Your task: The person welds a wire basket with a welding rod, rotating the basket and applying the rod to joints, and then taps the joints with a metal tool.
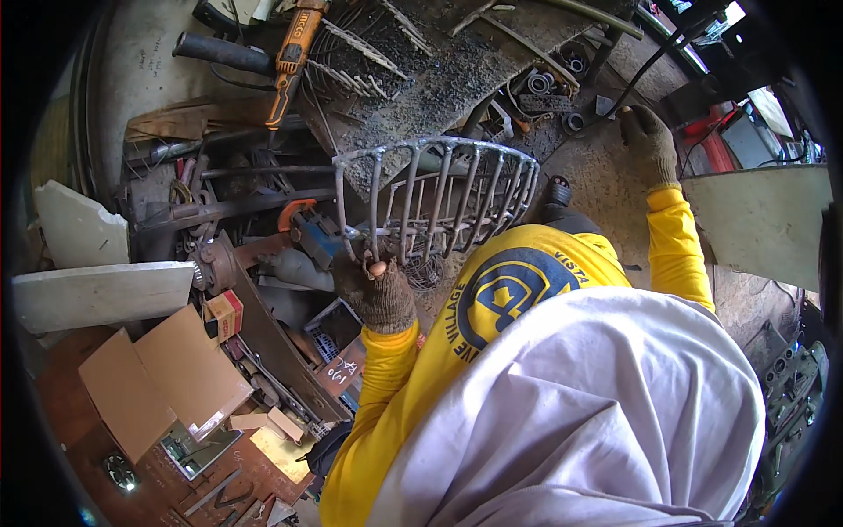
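Note:
A welded steel rack (439,145) of curved bars, like an open basket, stands tilted in front of me. My left hand (376,285), in a brown knit glove with a bare fingertip showing, is closed on its lower left corner. Far out to the right is my right hand (647,140), gloved too, with its fingers curled. A black cable (641,83) runs close by those fingers; what they hold, if anything, is hidden. An orange angle grinder (297,53) with a black side handle lies beyond the rack at the upper left.
Behind the rack, a gritty metal worktable (448,83) carries several rods. A blue vise (316,233) sits left of my left hand. Pipes and scrap crowd the left, above an open cardboard box (162,378). A pale board (760,220) stands at right, below my right hand.

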